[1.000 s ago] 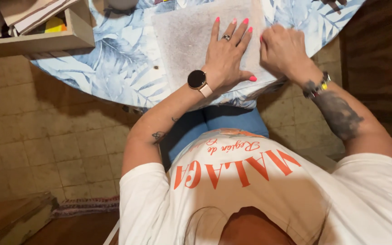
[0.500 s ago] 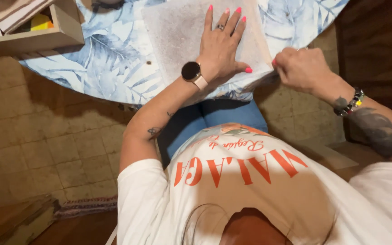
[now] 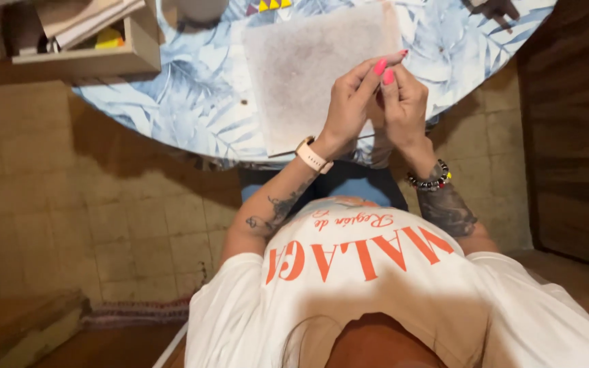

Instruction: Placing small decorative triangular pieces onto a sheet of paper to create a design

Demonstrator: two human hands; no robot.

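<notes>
My left hand, with a pale wristwatch and pink nails, and my right hand, with a bead bracelet, are pressed together, fingertips meeting. They hover over the near right corner of a whitish rectangular sheet. The sheet lies on a round table with a blue leaf-patterned cloth. Whatever small thing may be pinched between my fingers is hidden. A thin dark line shows just under my left wrist at the sheet's near edge.
A wooden tray with papers and a yellow item sits at the table's far left. A dark wooden panel stands on the right. Tiled floor lies below, with a rug edge and my seated body near the table.
My left hand has lifted off the sheet, where it lay flat. My right hand has moved back in from the sheet's right edge, and both hands now meet fingertip to fingertip.
</notes>
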